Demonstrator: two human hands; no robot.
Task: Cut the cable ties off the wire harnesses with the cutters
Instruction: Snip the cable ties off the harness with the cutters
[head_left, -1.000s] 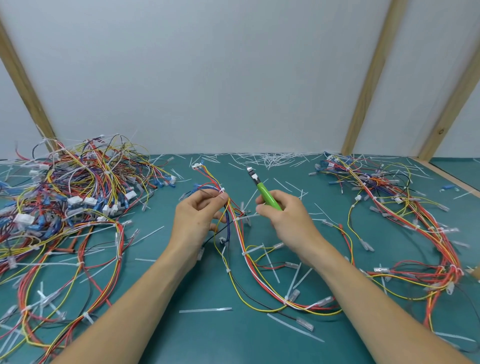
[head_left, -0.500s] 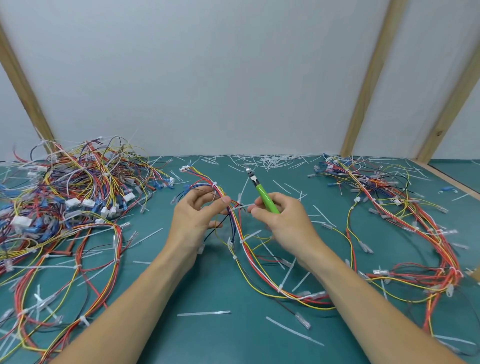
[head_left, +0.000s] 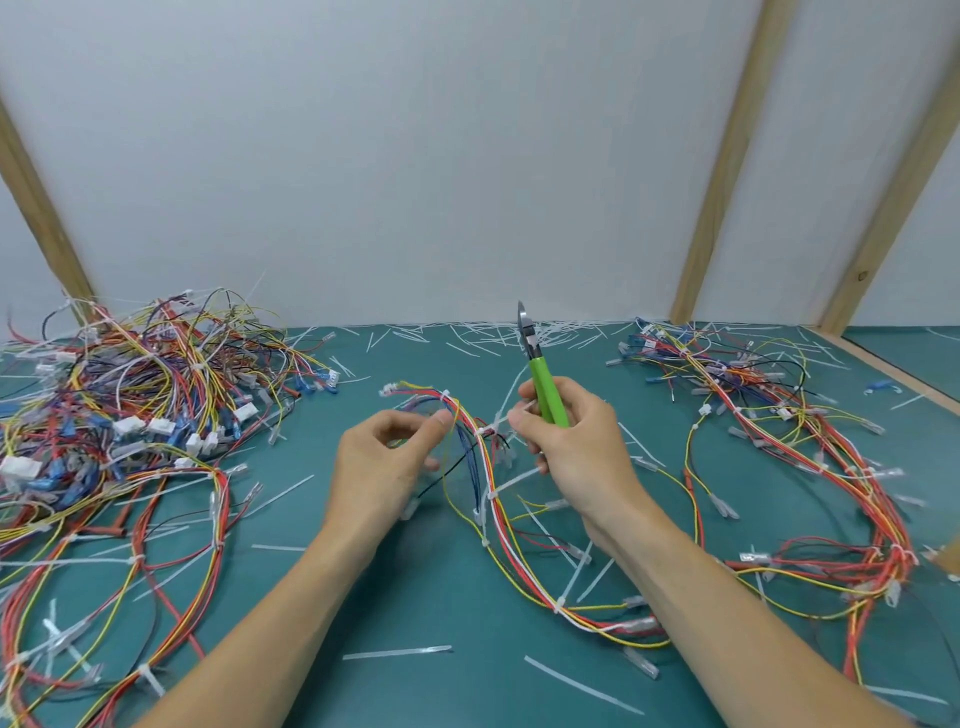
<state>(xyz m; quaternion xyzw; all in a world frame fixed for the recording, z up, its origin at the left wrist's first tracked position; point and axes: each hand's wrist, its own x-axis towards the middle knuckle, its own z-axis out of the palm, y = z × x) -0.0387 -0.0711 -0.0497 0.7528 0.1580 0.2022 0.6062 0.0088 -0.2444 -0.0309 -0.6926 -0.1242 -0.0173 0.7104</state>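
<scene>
Wire harness of thin red, yellow, white and blue leads (head_left: 491, 499), centre frame, runs from a white connector end upward down to a loop at lower centre on the teal matte table (head_left: 415, 691). Left hand (head_left: 382, 460), fingers curled, pinches the leads near the top, likely to steady the bundle and spread it. Right hand (head_left: 566, 447) grips the green-handled steel cutters (head_left: 540, 374) in the palm, blades pointing up and away from the work; its thumb and forefinger also seem to pinch the tail of a white nylon cable tie (head_left: 496, 427) still cinched on the bundle. Judged reason: tool parked while the tie is pulled clear or turned for the blades. More ties remain lower on this harness.

Outward: tangled heap of multicoloured harnesses with white plastic connectors (head_left: 130, 410), left of frame; a looser red-and-yellow harness spread (head_left: 810, 467), right. Stiff, translucent snipped tie strips (head_left: 397, 652) litter the table, thickest along the far edge.
</scene>
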